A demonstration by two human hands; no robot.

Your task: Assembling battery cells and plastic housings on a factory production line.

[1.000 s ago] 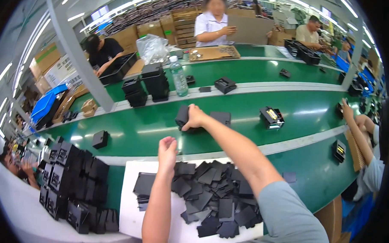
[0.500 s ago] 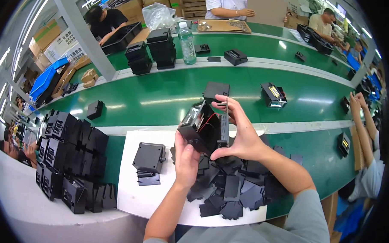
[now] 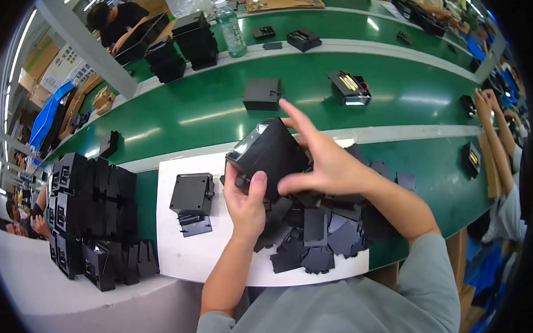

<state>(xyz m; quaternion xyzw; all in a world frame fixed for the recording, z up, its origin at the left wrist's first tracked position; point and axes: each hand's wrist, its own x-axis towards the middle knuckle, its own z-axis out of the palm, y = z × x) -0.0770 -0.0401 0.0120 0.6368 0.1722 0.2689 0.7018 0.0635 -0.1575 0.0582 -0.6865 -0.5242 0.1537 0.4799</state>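
person in a grey top at the table (image 3: 442, 190), both bare hands up over a white board (image 3: 178, 254). left hand (image 3: 246, 204) clamped on a black box (image 3: 275, 155), thumb across the near face, fingers wrapped round the lower left corner. box is tilted, raised above the board, a shiny clear panel (image 3: 250, 139) along its upper left edge. right hand (image 3: 337, 163) at the box's right side: fingers spread well apart from the thumb, index pointing up and away; thumb near the lower right edge, cannot tell whether it touches.

below the hands, a loose pile of thin black plates (image 3: 317, 227) spreads over the right part of the board, overlapping at all angles. left part: a second black box (image 3: 192, 193), face up, with a few dark plates (image 3: 197, 227) just by its near edge. left of the board, a tall block of stacked black boxes (image 3: 92, 201).

beyond, a green belt (image 3: 192, 108). on it, a closed black box (image 3: 262, 93) and an opened unit (image 3: 348, 88) showing yellow strips. farther off, a clear bottle (image 3: 230, 30) beside black stacks (image 3: 194, 40). far left, a co-worker in a dark top (image 3: 123, 22) leans over a black bin (image 3: 143, 39).
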